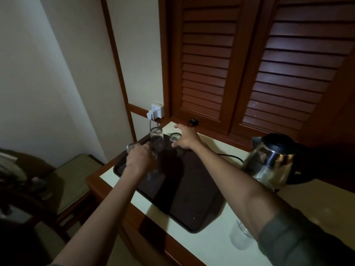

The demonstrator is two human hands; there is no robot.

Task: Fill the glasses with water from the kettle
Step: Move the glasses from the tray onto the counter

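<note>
Kettle (272,160) upright, spout leftward, left hand (139,156) gripping glass (132,147)

Dim light. A cream wall (48,73) at left, 2 dark wooden louvred shutters (207,60) behind a cream, wood-edged tabletop (201,244), and a green-cushioned chair (76,177) lower left.

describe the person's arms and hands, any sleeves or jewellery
Both hands are bare: the left hand and right hand show no gloves, rings or watch in this dim light. The forearms are uncovered. A grey-green sleeve sits bunched on the right arm near the elbow.
</note>
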